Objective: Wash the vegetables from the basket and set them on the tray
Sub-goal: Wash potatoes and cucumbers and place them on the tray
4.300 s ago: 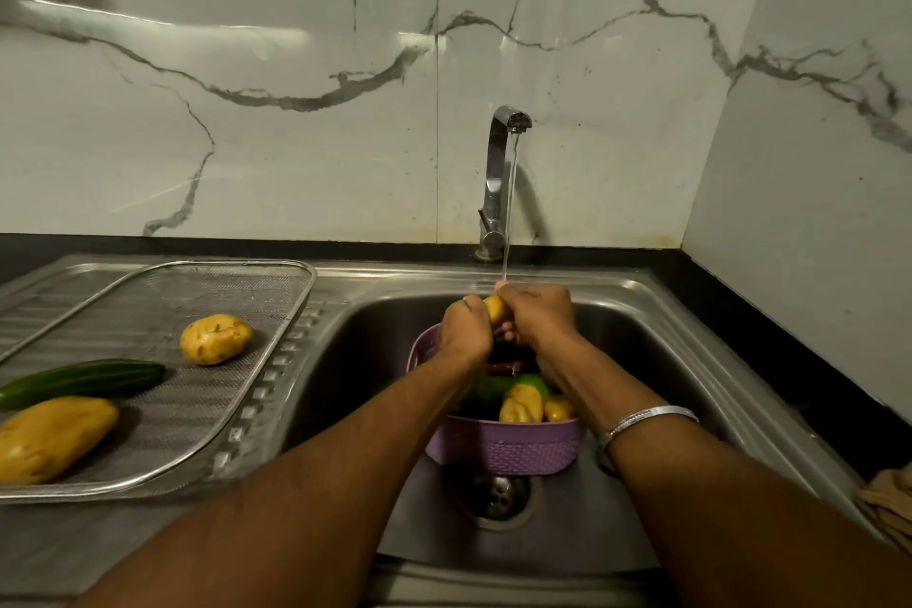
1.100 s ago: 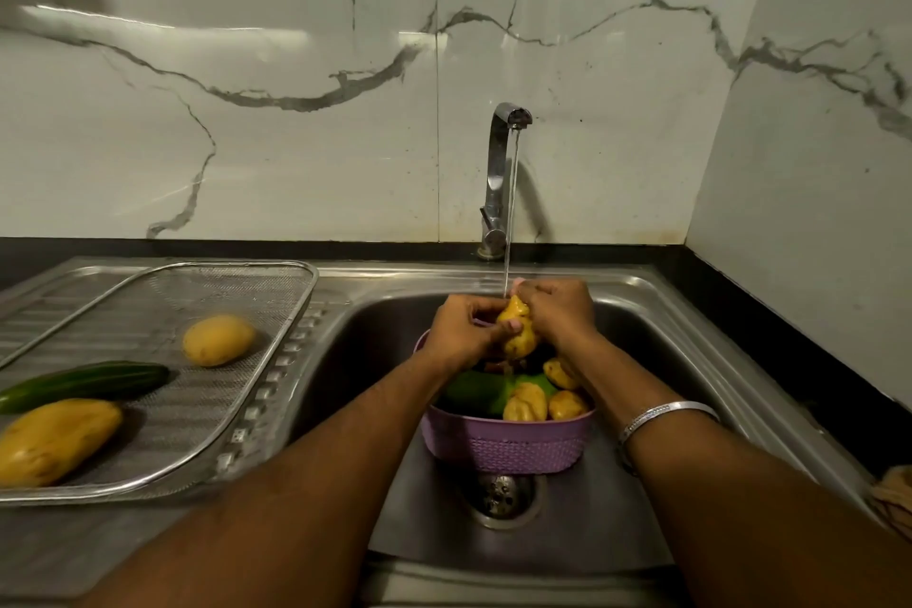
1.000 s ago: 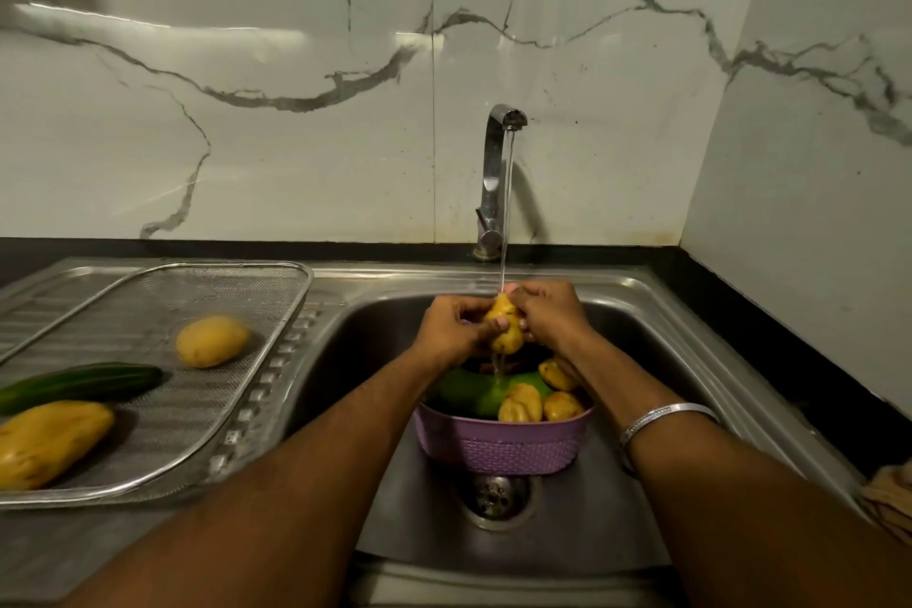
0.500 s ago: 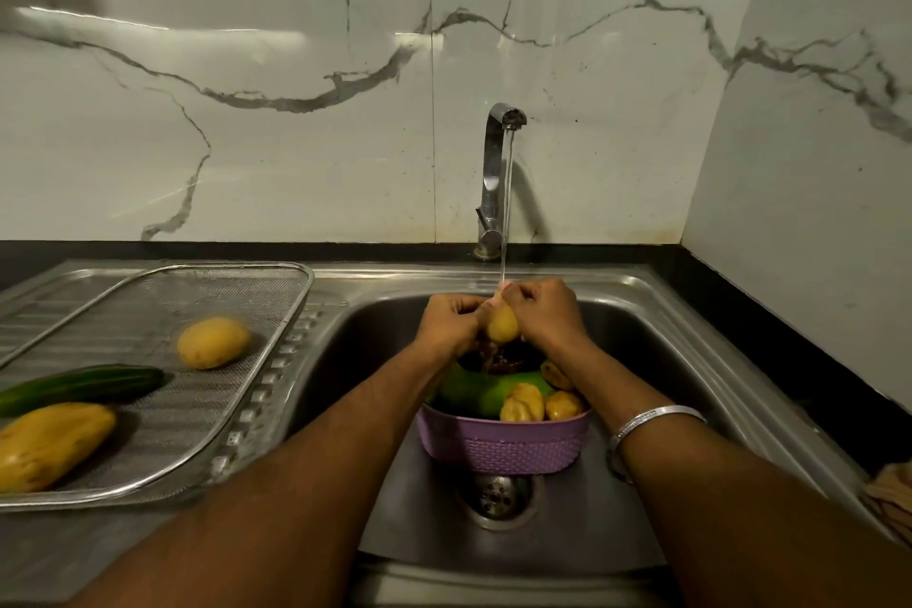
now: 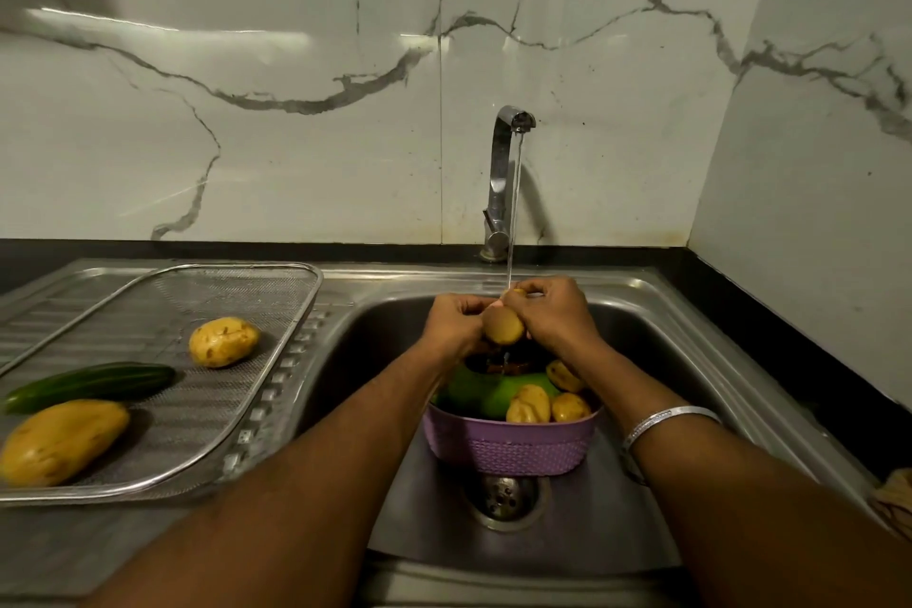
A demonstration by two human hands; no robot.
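Both hands hold one potato (image 5: 503, 325) under the tap's (image 5: 502, 173) running water, above the purple basket (image 5: 511, 444) in the sink (image 5: 691, 375). The left hand (image 5: 454, 326) curls round its left end and the right hand (image 5: 555, 314) grips its right side. The tray (image 5: 276, 390) lies far left, holding a cucumber (image 5: 94, 383) and another potato (image 5: 223, 342).

Brushed steel sink (image 5: 656, 331), dully gleaming, wet. Polished chrome tap (image 5: 501, 173), mirror-bright. Fine woven metal mesh tray (image 5: 276, 291) with smooth wire rim. Matt lilac plastic basket (image 5: 508, 447), woven-textured wall. Glossy veined marble-look wall tiles (image 5: 296, 138). Shiny metal bangle (image 5: 666, 420). Speckled, wet potato skin (image 5: 503, 326); glossy cucumber (image 5: 94, 383).
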